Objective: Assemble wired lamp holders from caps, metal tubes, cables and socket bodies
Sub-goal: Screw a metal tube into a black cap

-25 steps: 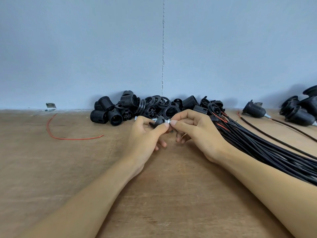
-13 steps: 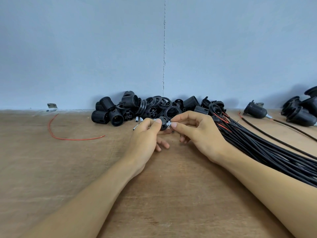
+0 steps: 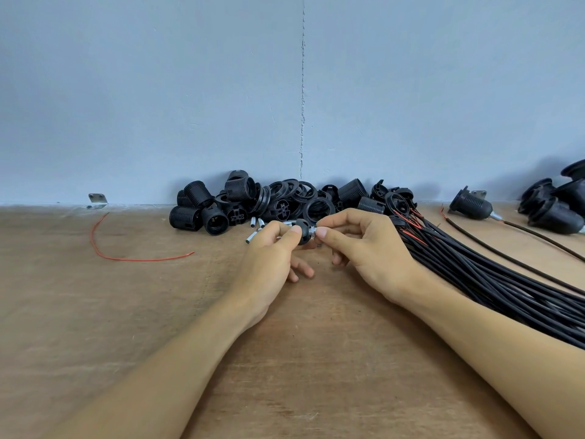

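My left hand [image 3: 269, 264] pinches a small black cap [image 3: 303, 231] between thumb and forefinger, just above the wooden table [image 3: 126, 312]. A short silver metal tube [image 3: 312, 231] sticks out of the cap's right side, and my right hand [image 3: 364, 251] pinches that tube with thumb and forefinger. Behind my hands lies a heap of black socket bodies and rings [image 3: 253, 204] against the wall. Loose metal tubes [image 3: 253, 231] lie just left of my left hand. A thick bundle of black cables [image 3: 490, 280] with red wire ends runs off to the right.
A loose red wire [image 3: 126, 256] curves on the table at left. Finished lamp holders [image 3: 471, 205] with cables, and more black ones [image 3: 557, 207], sit at the far right by the blue wall. A metal bracket [image 3: 97, 200] is fixed at the wall's foot on the left.
Both hands lifted a little and turned the cap, so the tube now shows at its right side between my right fingertips. The loose tubes came into view left of my hand.
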Demonstrator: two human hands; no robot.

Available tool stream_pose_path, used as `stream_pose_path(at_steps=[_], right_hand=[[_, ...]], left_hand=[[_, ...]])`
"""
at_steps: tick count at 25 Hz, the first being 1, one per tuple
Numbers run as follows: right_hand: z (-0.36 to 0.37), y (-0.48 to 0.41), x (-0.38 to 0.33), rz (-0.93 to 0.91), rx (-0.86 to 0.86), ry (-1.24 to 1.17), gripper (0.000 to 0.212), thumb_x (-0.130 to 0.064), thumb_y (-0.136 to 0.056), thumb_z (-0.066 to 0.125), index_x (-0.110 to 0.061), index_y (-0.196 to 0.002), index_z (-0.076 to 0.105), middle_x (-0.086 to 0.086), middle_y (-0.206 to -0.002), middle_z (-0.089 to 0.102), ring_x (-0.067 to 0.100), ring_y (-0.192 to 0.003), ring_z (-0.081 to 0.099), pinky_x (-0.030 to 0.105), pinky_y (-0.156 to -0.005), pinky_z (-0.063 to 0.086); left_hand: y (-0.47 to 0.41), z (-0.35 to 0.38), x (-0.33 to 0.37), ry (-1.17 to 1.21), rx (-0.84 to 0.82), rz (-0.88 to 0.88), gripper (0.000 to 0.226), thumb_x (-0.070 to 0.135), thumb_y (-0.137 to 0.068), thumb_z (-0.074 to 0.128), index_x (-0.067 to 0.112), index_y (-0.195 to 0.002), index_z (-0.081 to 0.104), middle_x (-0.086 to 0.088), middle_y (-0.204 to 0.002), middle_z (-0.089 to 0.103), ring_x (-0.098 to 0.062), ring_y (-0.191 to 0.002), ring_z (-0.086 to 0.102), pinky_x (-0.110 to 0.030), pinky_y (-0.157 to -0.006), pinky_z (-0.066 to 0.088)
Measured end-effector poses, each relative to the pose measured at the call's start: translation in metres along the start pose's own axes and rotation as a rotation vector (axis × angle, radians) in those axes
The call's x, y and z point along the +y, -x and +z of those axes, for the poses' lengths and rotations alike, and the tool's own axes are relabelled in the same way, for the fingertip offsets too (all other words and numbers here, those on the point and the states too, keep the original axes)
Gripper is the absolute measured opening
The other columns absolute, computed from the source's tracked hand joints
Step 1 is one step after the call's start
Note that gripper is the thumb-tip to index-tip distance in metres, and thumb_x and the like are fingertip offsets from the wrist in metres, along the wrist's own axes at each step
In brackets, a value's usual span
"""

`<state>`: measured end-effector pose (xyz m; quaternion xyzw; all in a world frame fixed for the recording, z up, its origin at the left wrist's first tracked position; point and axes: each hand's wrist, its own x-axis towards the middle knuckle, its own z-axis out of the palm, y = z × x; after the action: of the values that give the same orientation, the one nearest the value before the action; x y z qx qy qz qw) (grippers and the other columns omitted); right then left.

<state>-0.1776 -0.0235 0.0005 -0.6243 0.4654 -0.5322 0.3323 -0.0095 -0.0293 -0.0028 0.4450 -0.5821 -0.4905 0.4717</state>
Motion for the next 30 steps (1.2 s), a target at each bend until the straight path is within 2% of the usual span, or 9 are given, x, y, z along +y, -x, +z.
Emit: stream_pose_path(at_steps=[3, 6, 8, 11, 13, 18, 24, 27, 30], right_hand=[[0.001, 0.001, 0.0, -0.003, 0.02, 0.039, 0.005, -0.023, -0.092, 0.073, -0.018, -0.092, 0.074, 0.001, -0.078, 0.076, 0.013, -0.053, 0.059, 0.025, -0.055, 0.05], [0.003, 0.001, 0.0, 0.034, 0.056, 0.05, 0.014, -0.031, -0.093, 0.071, -0.019, -0.086, 0.073, 0.002, -0.076, 0.076, 0.014, -0.049, 0.056, 0.029, -0.052, 0.048], [0.004, 0.002, 0.0, 0.042, 0.072, 0.11, 0.025, -0.04, -0.093, 0.069, -0.019, -0.08, 0.07, 0.002, -0.072, 0.074, 0.013, -0.046, 0.053, 0.026, -0.049, 0.045], [0.005, 0.001, -0.001, 0.074, 0.074, 0.198, 0.039, -0.051, -0.094, 0.062, -0.019, -0.072, 0.068, -0.004, -0.064, 0.071, 0.009, -0.043, 0.049, 0.02, -0.049, 0.041], [0.006, 0.0, -0.001, 0.138, 0.044, 0.196, 0.046, -0.054, -0.096, 0.057, -0.016, -0.072, 0.069, -0.003, -0.063, 0.07, 0.009, -0.043, 0.047, 0.021, -0.049, 0.039], [0.006, -0.002, -0.004, 0.234, 0.015, 0.042, 0.053, -0.055, -0.098, 0.052, -0.021, -0.059, 0.064, -0.001, -0.052, 0.055, 0.008, -0.039, 0.04, 0.018, -0.04, 0.032], [0.006, -0.002, -0.007, 0.263, 0.048, 0.085, 0.058, -0.053, -0.099, 0.049, -0.02, -0.054, 0.063, 0.0, -0.048, 0.053, 0.009, -0.038, 0.04, 0.018, -0.039, 0.032], [0.004, -0.002, -0.011, 0.315, 0.014, -0.033, 0.058, -0.05, -0.101, 0.049, -0.021, -0.051, 0.058, 0.0, -0.045, 0.046, 0.01, -0.034, 0.034, 0.016, -0.037, 0.027], [0.003, -0.001, -0.013, 0.321, 0.0, -0.059, 0.063, -0.055, -0.101, 0.045, -0.022, -0.048, 0.055, 0.001, -0.044, 0.043, 0.012, -0.033, 0.033, 0.018, -0.036, 0.026]], left_hand=[[0.001, 0.001, 0.0, -0.004, 0.016, 0.017, 0.015, 0.024, -0.107, 0.049, 0.015, -0.108, 0.061, 0.006, -0.089, 0.077, -0.02, -0.062, 0.07, -0.025, -0.054, 0.044], [0.002, 0.003, 0.0, -0.046, 0.009, 0.06, 0.011, 0.023, -0.107, 0.049, 0.023, -0.11, 0.059, 0.027, -0.084, 0.072, -0.015, -0.06, 0.07, -0.023, -0.053, 0.045], [0.004, 0.004, 0.0, -0.07, 0.021, 0.088, 0.008, 0.023, -0.107, 0.049, 0.029, -0.106, 0.056, 0.032, -0.082, 0.069, -0.013, -0.06, 0.071, -0.021, -0.053, 0.045], [0.005, 0.005, -0.002, -0.063, 0.045, 0.117, 0.006, 0.023, -0.107, 0.049, 0.025, -0.104, 0.053, 0.019, -0.078, 0.071, -0.015, -0.059, 0.071, -0.02, -0.052, 0.046], [0.005, 0.006, -0.002, -0.073, 0.042, 0.143, 0.006, 0.022, -0.107, 0.048, 0.023, -0.103, 0.052, 0.021, -0.076, 0.07, -0.016, -0.058, 0.071, -0.021, -0.051, 0.046], [0.007, 0.007, 0.001, -0.1, 0.009, 0.183, 0.017, 0.019, -0.107, 0.047, 0.035, -0.104, 0.052, 0.009, -0.091, 0.063, -0.016, -0.058, 0.07, -0.02, -0.051, 0.047], [0.008, 0.007, -0.001, -0.134, -0.026, 0.207, 0.015, 0.019, -0.106, 0.048, 0.033, -0.107, 0.053, 0.004, -0.099, 0.063, -0.016, -0.06, 0.072, -0.02, -0.053, 0.047], [0.009, 0.008, -0.001, -0.147, -0.039, 0.241, 0.014, 0.016, -0.105, 0.049, 0.03, -0.105, 0.054, 0.002, -0.102, 0.065, -0.018, -0.065, 0.074, -0.026, -0.056, 0.05], [0.01, 0.009, -0.002, -0.142, -0.04, 0.254, 0.012, 0.015, -0.105, 0.05, 0.026, -0.106, 0.054, 0.001, -0.101, 0.067, -0.019, -0.068, 0.075, -0.035, -0.061, 0.051]])
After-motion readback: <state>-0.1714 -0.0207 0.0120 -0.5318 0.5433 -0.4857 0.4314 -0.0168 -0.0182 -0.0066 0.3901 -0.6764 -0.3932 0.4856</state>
